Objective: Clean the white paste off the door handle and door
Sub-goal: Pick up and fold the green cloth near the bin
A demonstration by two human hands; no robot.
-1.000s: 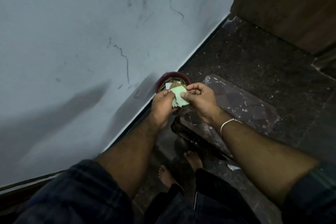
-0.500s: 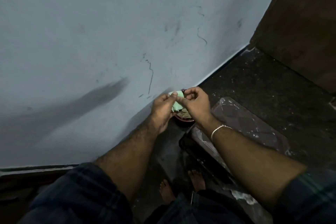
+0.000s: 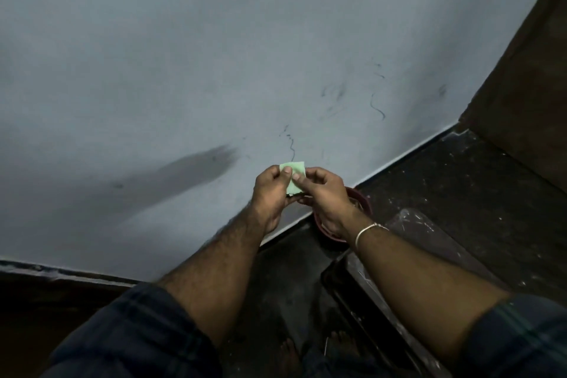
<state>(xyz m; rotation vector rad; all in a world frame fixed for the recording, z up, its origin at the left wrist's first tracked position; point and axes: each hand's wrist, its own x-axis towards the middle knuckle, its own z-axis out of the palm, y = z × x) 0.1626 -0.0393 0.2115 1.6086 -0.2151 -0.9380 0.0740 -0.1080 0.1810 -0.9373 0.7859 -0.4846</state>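
Two hands: both held one pale green cloth piece in front of the grey wall.
Left hand: fingers curled, thumb pinching the cloth's left edge.
Right hand: fingers curled, thumb and forefinger pinching the cloth's right edge.
Cloth position: between the two thumbs, upper corners standing above the fingertips.
Bowl: dark red, on the floor, below and behind the right-hand fingers, partly hidden.
Bracelet: on the right wrist.
Door: brown, well right of the fingers; paste not discernible.

Pale green cloth, grey-blue scuffed wall, maroon bowl, dark plaid sleeves.
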